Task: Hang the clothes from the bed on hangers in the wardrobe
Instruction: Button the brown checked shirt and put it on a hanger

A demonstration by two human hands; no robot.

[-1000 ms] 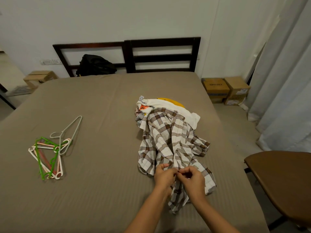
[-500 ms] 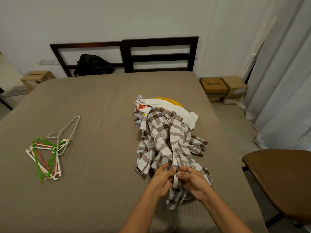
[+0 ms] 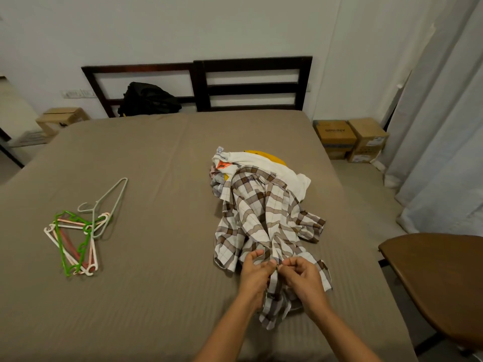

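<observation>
Head view: your left hand (image 3: 254, 274) and right hand (image 3: 303, 279) both pinch the plaid shirt (image 3: 264, 218) with curled fingertips, meeting on the bed (image 3: 156, 158).

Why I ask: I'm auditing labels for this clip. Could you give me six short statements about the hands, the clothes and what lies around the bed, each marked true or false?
1. Both the left hand and the right hand pinch the checked shirt. True.
2. The hangers lie on top of the clothes pile. False: they lie on the bed, apart from the pile, to its left.
3. A black bag sits against the headboard. True.
4. One hand holds a hanger. False: both hold only the shirt.
5. The cardboard boxes stand on the bed. False: they stand on the floor beside it.
6. A white garment lies partly under the checked shirt. True.
</observation>
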